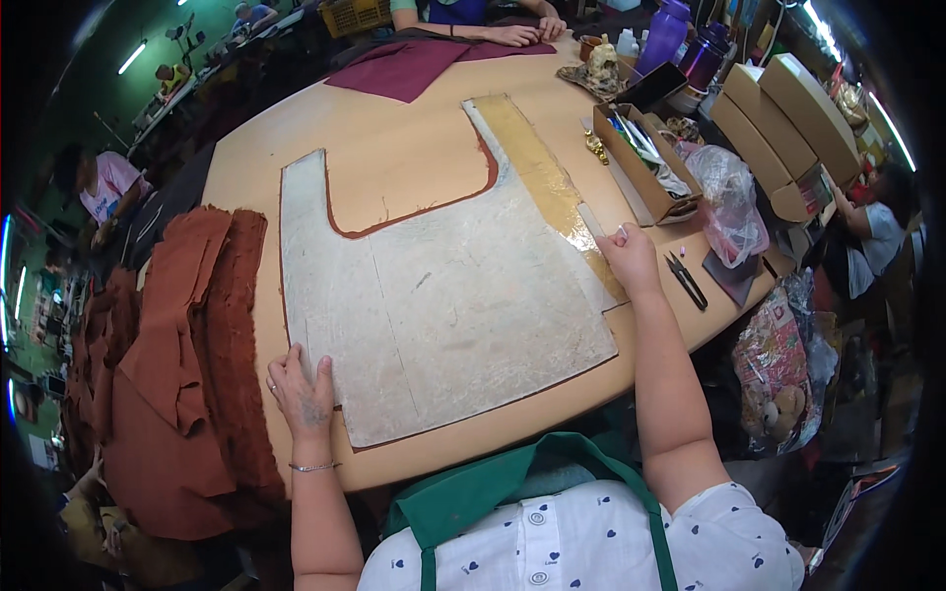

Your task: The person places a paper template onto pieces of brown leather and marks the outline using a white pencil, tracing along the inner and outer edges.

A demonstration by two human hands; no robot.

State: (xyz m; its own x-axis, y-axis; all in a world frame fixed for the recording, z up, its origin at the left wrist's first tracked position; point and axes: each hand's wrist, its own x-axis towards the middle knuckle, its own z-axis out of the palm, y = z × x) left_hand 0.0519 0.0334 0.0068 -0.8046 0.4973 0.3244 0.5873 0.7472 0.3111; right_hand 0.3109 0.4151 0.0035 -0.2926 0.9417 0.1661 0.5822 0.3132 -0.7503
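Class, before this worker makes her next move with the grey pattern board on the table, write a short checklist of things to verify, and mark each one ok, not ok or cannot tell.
1. Left hand pressed flat on the pattern board, at its lower left edge: ok.
2. Right hand at the board's right edge, pinching a small white piece: ok.
3. Rust fabric lies under the board, showing along the neck cut-out: ok.
4. Fabric smooth beneath the board: cannot tell.
5. Black snips clear of the board, near the right hand: ok.
6. Fabric stack on the left kept off the board: ok.

Grey-white template [443,295] — rust-brown fabric [187,374]
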